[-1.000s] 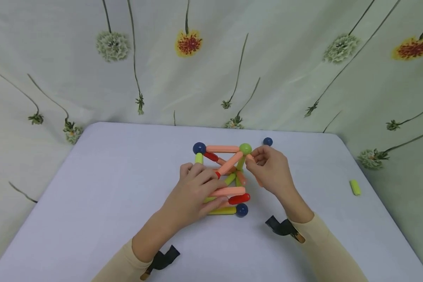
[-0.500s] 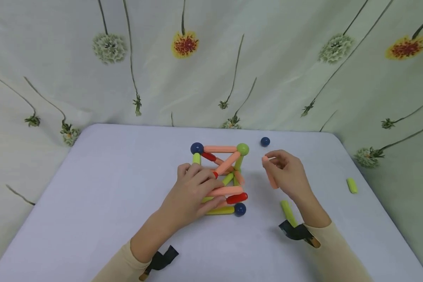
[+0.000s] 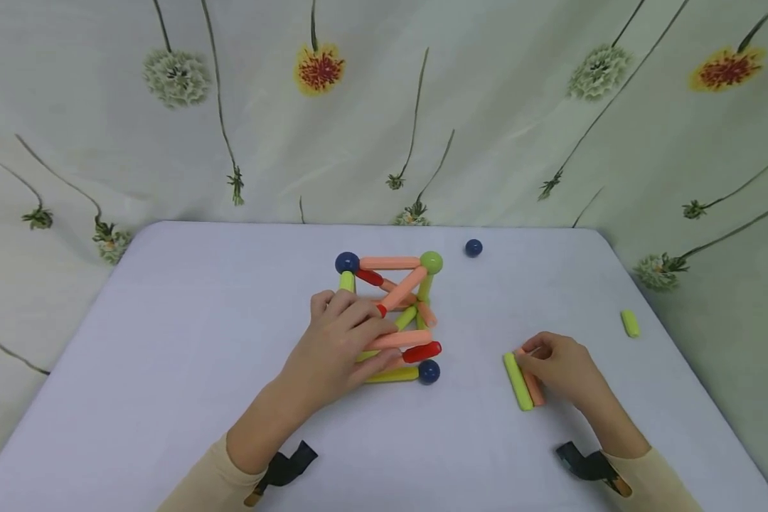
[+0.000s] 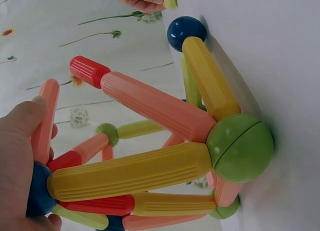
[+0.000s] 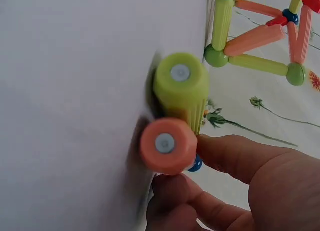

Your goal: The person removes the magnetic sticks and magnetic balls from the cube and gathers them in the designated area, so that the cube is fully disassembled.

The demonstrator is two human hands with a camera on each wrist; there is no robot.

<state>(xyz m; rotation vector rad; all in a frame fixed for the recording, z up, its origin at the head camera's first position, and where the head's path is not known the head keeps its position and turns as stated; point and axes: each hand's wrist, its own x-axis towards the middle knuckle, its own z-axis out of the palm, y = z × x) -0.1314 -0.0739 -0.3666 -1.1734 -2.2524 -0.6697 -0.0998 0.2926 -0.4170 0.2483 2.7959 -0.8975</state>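
Note:
A frame built of magnetic sticks and balls (image 3: 403, 288), in salmon, red, yellow and lime with blue and green balls, stands mid-table. My left hand (image 3: 342, 338) holds it from the near left. In the left wrist view its thumb and fingers pinch an upright salmon stick (image 4: 46, 118), with a blue ball (image 4: 39, 191) against the palm. To the right, my right hand (image 3: 566, 366) pinches a loose salmon stick (image 3: 535, 390) low at the tabletop, alongside a lime stick (image 3: 518, 382). Their magnet ends face the camera in the right wrist view.
A loose blue ball (image 3: 473, 247) sits near the back edge of the white table (image 3: 230, 284). A short lime stick (image 3: 630, 323) lies near the right edge. Behind the table hangs a flower-printed cloth (image 3: 499, 121).
My right hand has moved away from the frame's green ball, right and toward me, carrying the salmon stick down beside the lime stick. The left hand keeps its hold on the frame.

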